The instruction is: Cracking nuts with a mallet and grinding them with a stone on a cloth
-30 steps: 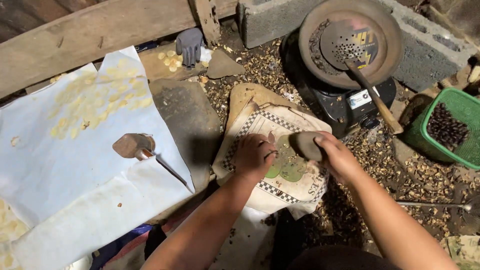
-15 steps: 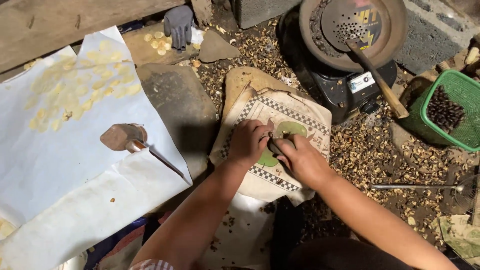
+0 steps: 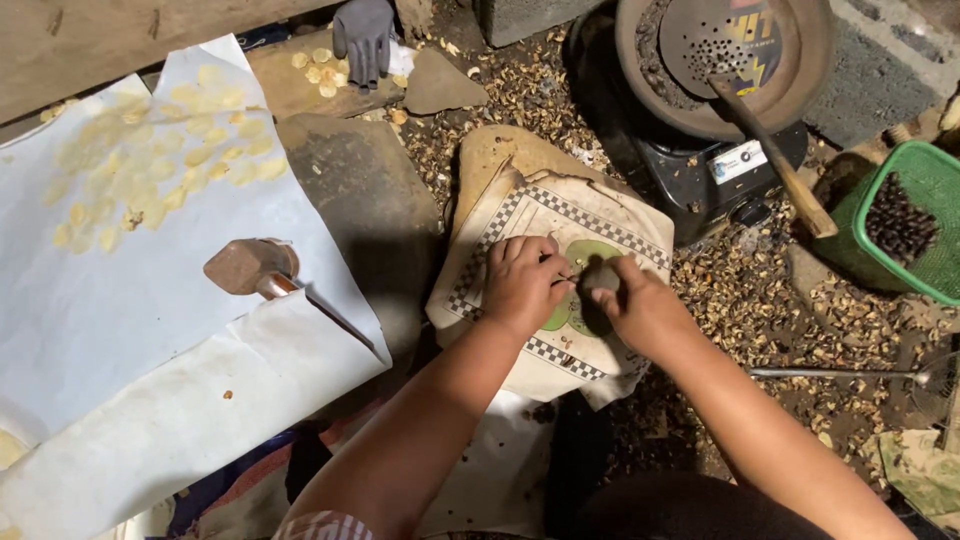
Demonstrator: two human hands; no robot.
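My right hand [image 3: 640, 305] grips a small dark stone [image 3: 600, 277] and holds it down on a chequered cloth [image 3: 600, 215] with green patches, spread over a flat rock. Just to the left of the stone, my left hand [image 3: 522, 280] rests on the same cloth with its fingers curled and pinched. Whether anything lies between those fingertips is too small to tell.
White sheets [image 3: 120, 300] with flat pale yellow pieces lie at left, a brown scraper [image 3: 250, 268] on them. A dark pan [image 3: 725, 60] with a perforated ladle sits on a burner at top right. A green basket [image 3: 915, 230] of dark nuts stands at right. Shells cover the ground. A grey glove [image 3: 362, 35] lies at top.
My right hand has brought the stone down from above the cloth onto it, beside my left fingers. The view has shifted slightly downward.
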